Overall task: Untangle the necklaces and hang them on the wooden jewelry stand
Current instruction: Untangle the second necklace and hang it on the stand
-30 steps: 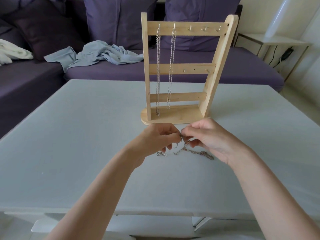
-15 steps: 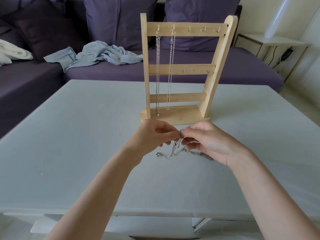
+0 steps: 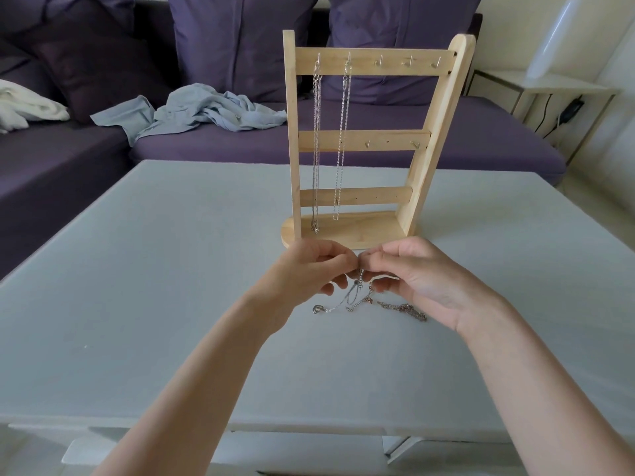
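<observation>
Silver tangled necklaces (image 3: 357, 297) hang pinched between the left hand (image 3: 309, 269) and right hand (image 3: 415, 276) over the table (image 3: 137, 269), just before the wooden jewelry stand (image 3: 360, 139), where two chains (image 3: 330, 142) hang

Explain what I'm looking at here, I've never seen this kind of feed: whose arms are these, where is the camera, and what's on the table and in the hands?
No machine here: these are a person's two bare arms, filmed by one wide-angle camera worn on their head, looking forward and down. The left hand and the right hand meet fingertip to fingertip, both pinching a tangled clump of necklaces whose loose ends trail onto the grey table. Just behind the hands stands the wooden jewelry stand. Two silver chains already hang from the two leftmost hooks of its top bar; the other hooks look free. Behind the table is a purple sofa with a crumpled pale blue cloth on it.
</observation>
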